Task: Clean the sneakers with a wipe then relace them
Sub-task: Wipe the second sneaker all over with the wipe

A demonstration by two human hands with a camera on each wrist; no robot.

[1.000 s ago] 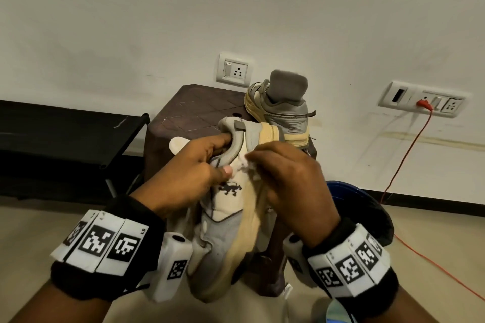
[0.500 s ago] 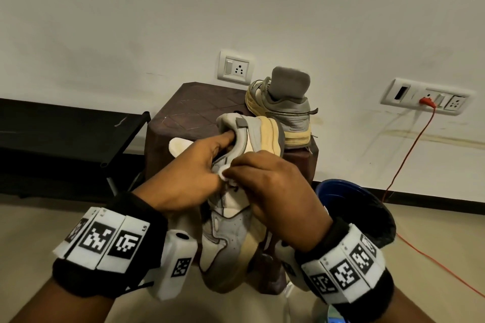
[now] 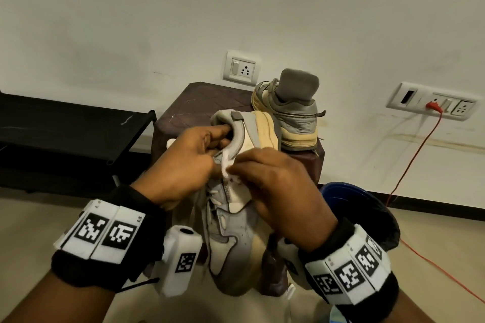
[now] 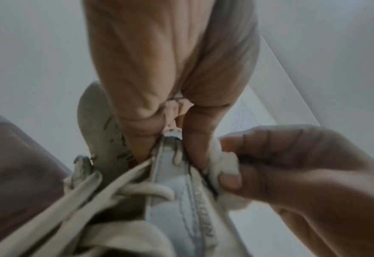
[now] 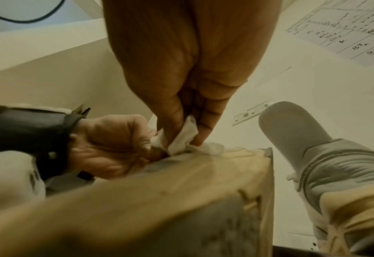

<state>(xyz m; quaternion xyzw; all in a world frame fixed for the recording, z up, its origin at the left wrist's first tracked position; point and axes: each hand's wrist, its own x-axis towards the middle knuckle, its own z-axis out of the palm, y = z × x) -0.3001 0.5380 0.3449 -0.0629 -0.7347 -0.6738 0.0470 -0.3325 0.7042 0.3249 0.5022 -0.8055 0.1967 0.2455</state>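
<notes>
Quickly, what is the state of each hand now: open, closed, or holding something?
Left hand: closed, gripping the held sneaker at its collar.
Right hand: closed, pinching the white wipe against that sneaker.

Left hand (image 3: 181,165): raised in front of the body, fingers curled around the collar edge of the held sneaker (image 3: 236,217), thumb on the outer side of the grip. Right hand (image 3: 278,189): just beside the left grip, thumb and fingers pinching a folded white wipe (image 5: 186,139) against the sneaker's side. Both forearms angle inward. Each wrist carries a black band with coded white markers.
</notes>
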